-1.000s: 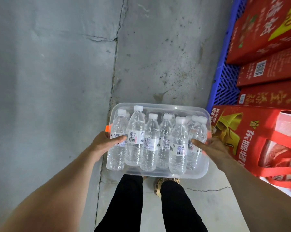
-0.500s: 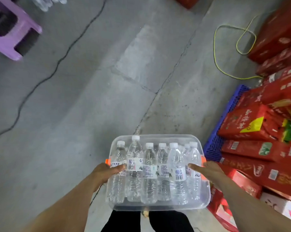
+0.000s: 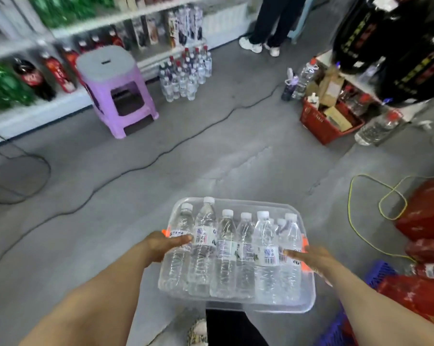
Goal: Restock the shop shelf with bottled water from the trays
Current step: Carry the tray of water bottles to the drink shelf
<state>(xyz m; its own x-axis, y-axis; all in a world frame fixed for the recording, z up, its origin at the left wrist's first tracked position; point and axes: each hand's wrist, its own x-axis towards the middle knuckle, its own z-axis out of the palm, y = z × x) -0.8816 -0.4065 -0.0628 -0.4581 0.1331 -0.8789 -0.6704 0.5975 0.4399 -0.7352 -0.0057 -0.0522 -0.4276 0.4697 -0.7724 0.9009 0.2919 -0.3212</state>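
no word or number can be read in full. the white labels on the water bottles [image 3: 245, 245] standing in the tray [image 3: 260, 308] carry black barcodes and blue qr squares; the small print beside them is too blurred to make out. the black packs [image 3: 410, 71] at upper right bear yellow and red characters, smeared beyond reading. the dark bottles [image 3: 32, 76] on the shelf [image 3: 36, 113] have red labels, and the red boxes [image 3: 425, 211] at right show pale marks, all illegible.
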